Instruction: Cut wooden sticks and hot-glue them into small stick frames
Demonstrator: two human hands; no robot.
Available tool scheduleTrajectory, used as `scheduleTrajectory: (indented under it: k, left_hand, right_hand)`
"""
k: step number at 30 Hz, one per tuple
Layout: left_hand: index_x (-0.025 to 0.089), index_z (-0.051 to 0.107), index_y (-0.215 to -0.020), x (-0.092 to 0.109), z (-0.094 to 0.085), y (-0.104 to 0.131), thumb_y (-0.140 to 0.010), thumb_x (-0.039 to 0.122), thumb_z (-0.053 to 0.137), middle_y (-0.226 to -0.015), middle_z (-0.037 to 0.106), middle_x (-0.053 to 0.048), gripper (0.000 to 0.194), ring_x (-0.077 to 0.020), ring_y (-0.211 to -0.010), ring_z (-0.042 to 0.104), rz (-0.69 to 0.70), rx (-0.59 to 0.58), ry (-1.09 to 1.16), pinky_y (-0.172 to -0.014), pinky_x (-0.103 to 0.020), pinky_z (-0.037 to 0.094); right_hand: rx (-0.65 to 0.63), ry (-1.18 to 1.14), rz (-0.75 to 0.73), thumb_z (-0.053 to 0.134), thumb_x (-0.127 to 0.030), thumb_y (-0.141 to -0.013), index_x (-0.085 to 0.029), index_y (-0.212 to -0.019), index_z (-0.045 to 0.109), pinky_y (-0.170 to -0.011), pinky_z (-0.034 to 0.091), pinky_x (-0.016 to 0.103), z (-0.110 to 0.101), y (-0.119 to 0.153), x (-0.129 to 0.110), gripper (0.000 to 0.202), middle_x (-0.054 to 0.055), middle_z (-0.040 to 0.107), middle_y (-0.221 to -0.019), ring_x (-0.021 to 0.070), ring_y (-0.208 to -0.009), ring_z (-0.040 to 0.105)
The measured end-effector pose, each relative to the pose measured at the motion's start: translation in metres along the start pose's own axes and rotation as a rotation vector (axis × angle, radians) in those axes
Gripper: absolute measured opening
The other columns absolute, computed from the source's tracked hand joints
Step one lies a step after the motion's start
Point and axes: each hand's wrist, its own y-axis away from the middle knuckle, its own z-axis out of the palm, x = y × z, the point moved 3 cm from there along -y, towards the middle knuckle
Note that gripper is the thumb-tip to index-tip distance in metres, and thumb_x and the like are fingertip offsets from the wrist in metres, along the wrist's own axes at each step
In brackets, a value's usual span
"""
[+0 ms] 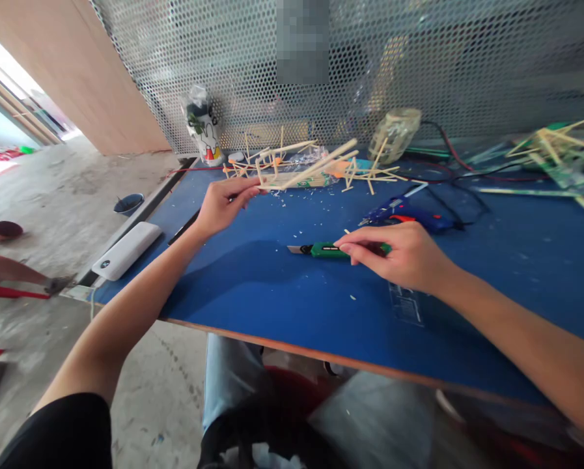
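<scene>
On the blue tabletop (252, 293), a green utility knife (328, 250) points left with its blade showing. My right hand (394, 253) is closed on the knife's handle end. Farther back on the left, my left hand (228, 203) pinches the near end of a small frame of thin wooden sticks (316, 166), which slants up to the right. Behind it lie a packet of sticks and more stick structures, so the frame's exact outline is hard to tell. Small pale chips are scattered between the hands.
A blue glue gun (409, 213) with cables lies behind my right hand. A white power bank (127, 251) sits at the left edge. At the back stand a jar (394, 135), a decorated cup (204, 133) and a mesh panel (252, 71). Another person's leg (13, 268) shows at left.
</scene>
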Motion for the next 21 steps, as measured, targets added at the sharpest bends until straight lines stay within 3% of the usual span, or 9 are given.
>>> scheduleTrajectory:
  k: [2, 6, 9, 11, 15, 18, 21]
  left_hand:
    - [0.025, 0.084, -0.121, -0.004, -0.008, -0.006, -0.104, 0.064, 0.064, -0.098, 0.086, -0.006, 0.048, -0.0099, -0.061, 0.065, -0.038, 0.001, 0.030, -0.066, -0.028, 0.060]
    - [0.026, 0.085, -0.106, -0.005, -0.030, -0.033, -0.095, 0.073, 0.073, -0.089, 0.084, -0.004, 0.050, -0.0109, -0.063, 0.063, -0.086, -0.064, 0.072, -0.061, -0.030, 0.056]
    - [0.030, 0.083, -0.103, 0.000, -0.050, -0.063, -0.092, 0.072, 0.078, -0.083, 0.081, -0.001, 0.043, -0.0099, -0.062, 0.056, -0.063, -0.167, 0.100, -0.060, -0.031, 0.054]
    - [0.026, 0.081, -0.103, 0.004, -0.058, -0.081, -0.094, 0.071, 0.077, -0.080, 0.079, -0.002, 0.046, -0.0107, -0.064, 0.054, -0.087, -0.294, 0.062, -0.061, -0.031, 0.053]
    - [0.013, 0.081, -0.107, 0.015, -0.061, -0.101, -0.100, 0.048, 0.075, -0.085, 0.080, -0.007, 0.036, -0.0120, -0.074, 0.058, -0.163, -0.499, -0.165, -0.073, -0.029, 0.054]
    - [0.011, 0.081, -0.105, 0.019, -0.055, -0.107, -0.100, 0.033, 0.069, -0.088, 0.081, -0.008, 0.026, -0.0121, -0.077, 0.061, -0.190, -0.541, -0.272, -0.079, -0.027, 0.052]
    - [0.015, 0.081, -0.103, 0.015, -0.050, -0.111, -0.096, 0.030, 0.067, -0.088, 0.080, -0.006, 0.022, -0.0144, -0.079, 0.067, -0.202, -0.533, -0.298, -0.080, -0.028, 0.053]
  right_hand:
    - [-0.039, -0.019, 0.012, 0.066, -0.039, -0.103, -0.023, -0.104, 0.085, -0.056, 0.053, 0.027, 0.001, 0.000, 0.008, 0.025, -0.001, 0.079, -0.072, 0.0129, -0.058, 0.070]
    - [-0.105, -0.029, 0.043, 0.065, -0.041, -0.102, -0.025, -0.106, 0.085, -0.057, 0.052, 0.027, 0.003, -0.001, 0.018, 0.026, -0.001, 0.081, -0.076, 0.0117, -0.057, 0.069]
    - [-0.129, -0.055, 0.086, 0.066, -0.043, -0.102, -0.025, -0.105, 0.085, -0.054, 0.050, 0.027, 0.004, -0.001, 0.019, 0.027, -0.002, 0.079, -0.072, 0.0119, -0.055, 0.066]
    - [-0.141, -0.066, 0.092, 0.066, -0.044, -0.101, -0.025, -0.104, 0.085, -0.053, 0.048, 0.027, 0.005, -0.001, 0.018, 0.027, -0.002, 0.078, -0.070, 0.0116, -0.053, 0.063]
    - [-0.154, -0.070, 0.082, 0.066, -0.043, -0.101, -0.025, -0.105, 0.085, -0.054, 0.049, 0.026, 0.006, 0.000, 0.018, 0.027, -0.002, 0.078, -0.069, 0.0114, -0.054, 0.064]
    - [-0.152, -0.050, 0.058, 0.065, -0.042, -0.103, -0.024, -0.107, 0.086, -0.052, 0.047, 0.026, 0.004, 0.001, 0.020, 0.028, -0.001, 0.079, -0.070, 0.0114, -0.054, 0.065]
    - [-0.148, -0.039, 0.013, 0.066, -0.042, -0.104, -0.024, -0.109, 0.086, -0.050, 0.045, 0.027, 0.003, 0.002, 0.021, 0.028, -0.001, 0.079, -0.071, 0.0112, -0.053, 0.065]
